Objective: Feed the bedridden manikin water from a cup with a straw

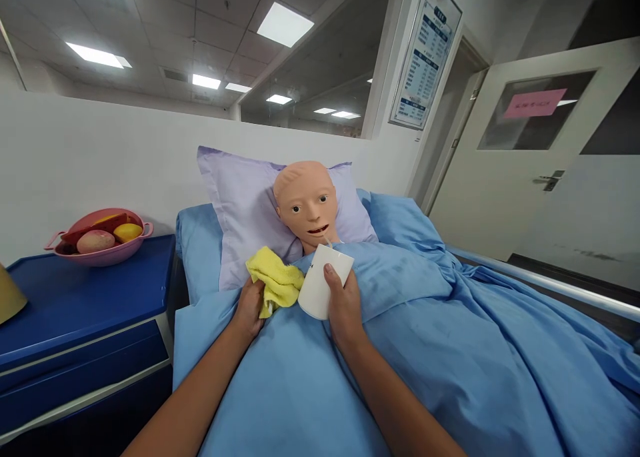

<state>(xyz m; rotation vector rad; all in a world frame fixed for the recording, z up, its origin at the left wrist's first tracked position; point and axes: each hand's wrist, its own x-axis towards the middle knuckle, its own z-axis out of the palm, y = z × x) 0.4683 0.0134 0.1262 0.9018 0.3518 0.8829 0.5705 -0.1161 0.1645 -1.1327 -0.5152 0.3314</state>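
A white cup (320,285) is gripped in my right hand (346,307), its thumb across the side. From the cup's rim a thin pale straw (327,242) rises close to the mouth of a training manikin (307,200); whether it touches the lips I cannot tell. My left hand (250,308) clutches a bunched yellow towel (275,278), just left of the cup. The manikin's head lies on a lilac pillow (245,204), and a blue quilt (400,310) covers the body below the neck.
On the left, a blue bedside cabinet (150,270) carries a pink basket (107,254) of fruit and a tan object (9,296) cut off by the frame. A bed rail (545,284) runs along the right. Beyond it stands an open door (520,170).
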